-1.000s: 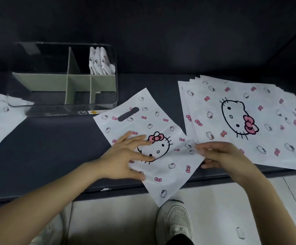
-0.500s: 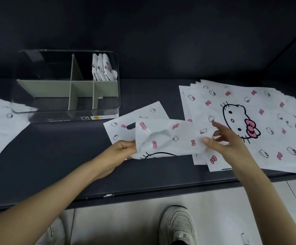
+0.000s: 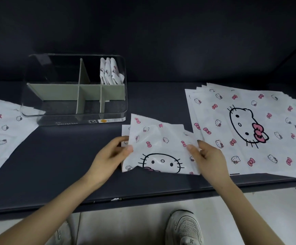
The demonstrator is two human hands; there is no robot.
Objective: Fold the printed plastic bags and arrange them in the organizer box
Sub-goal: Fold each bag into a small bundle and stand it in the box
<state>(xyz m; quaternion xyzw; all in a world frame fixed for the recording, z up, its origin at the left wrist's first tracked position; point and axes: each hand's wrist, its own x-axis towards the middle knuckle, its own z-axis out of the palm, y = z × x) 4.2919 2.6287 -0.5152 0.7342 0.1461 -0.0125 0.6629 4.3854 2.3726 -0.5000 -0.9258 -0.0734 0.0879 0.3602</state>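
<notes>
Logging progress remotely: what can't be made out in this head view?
Head view:
- Folded printed bags in the clear plastic organizer box: exact count, overlapping.
- White printed bag stack, right: depth, frame edge cuts it.
- Half-folded printed bag: left hand and right hand grips partly hidden behind it.

**Bag held at both edges**

The left hand (image 3: 111,156) and right hand (image 3: 208,157) pinch a half-folded bag (image 3: 161,145) between them, thumbs on top. Beyond the left fingers (image 3: 119,139) stands the box (image 3: 72,118) with folded bags (image 3: 111,71). A flat stack (image 3: 249,129) lies just right of the right fingers (image 3: 202,144).
</notes>
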